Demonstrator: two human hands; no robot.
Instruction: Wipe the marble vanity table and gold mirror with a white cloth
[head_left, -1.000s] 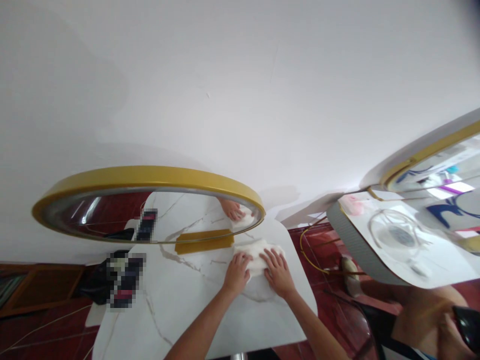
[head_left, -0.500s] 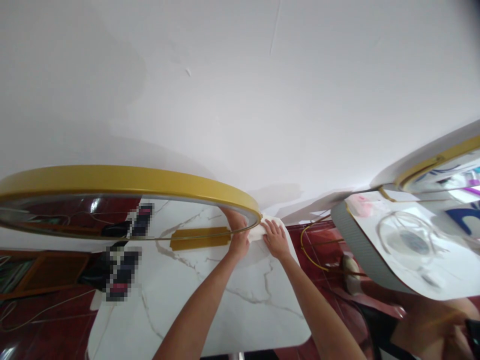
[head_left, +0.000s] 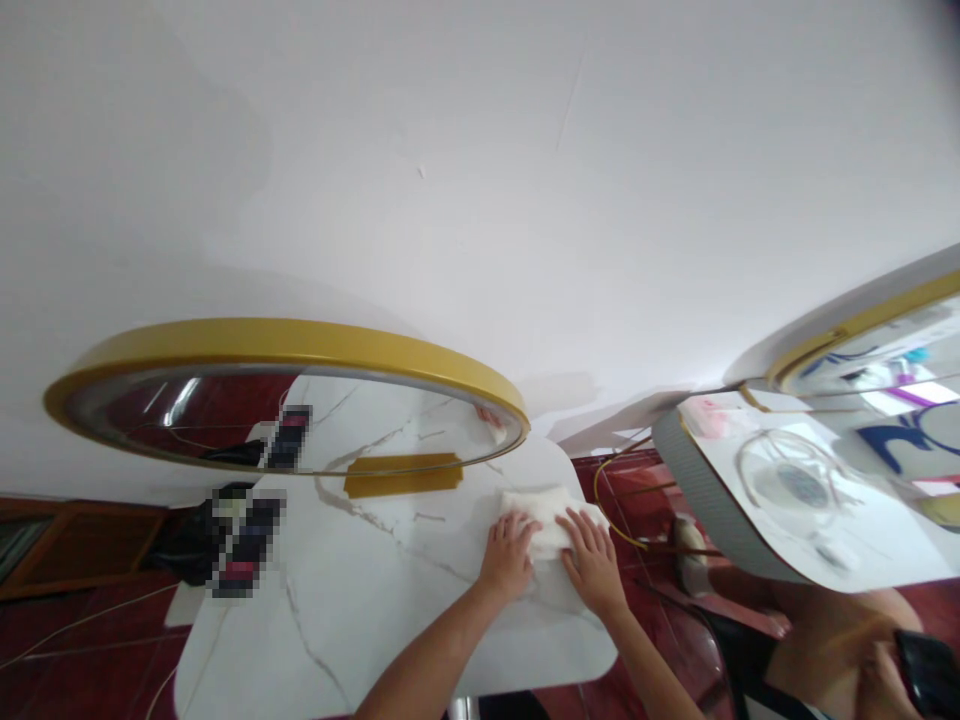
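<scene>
A folded white cloth (head_left: 553, 500) lies on the white marble-patterned table (head_left: 420, 620), towards its right side. On the cloth's left edge is my left hand (head_left: 510, 558), its fingers curled over it. My right hand (head_left: 596, 562) grips the right part, fingers spread across the top. Both hands press the cloth against the tabletop. Behind them and to the left stands a mirror with a gold rim (head_left: 300, 340), which reflects part of the tabletop. Its gold base plate (head_left: 405, 480) sits on the table.
A blurred-out dark item (head_left: 251, 540) lies at the table's left edge. On the right is a second table (head_left: 885, 530) with a coiled cable (head_left: 787, 470), a pink packet (head_left: 712, 415) and another gold-rimmed mirror (head_left: 825, 350). A seated person's hand (head_left: 881, 680) holds a dark phone.
Both my hands have drawn the cloth from the table's back right corner by the wall towards me. The cloth now shows more fully, and the view has shifted slightly.
</scene>
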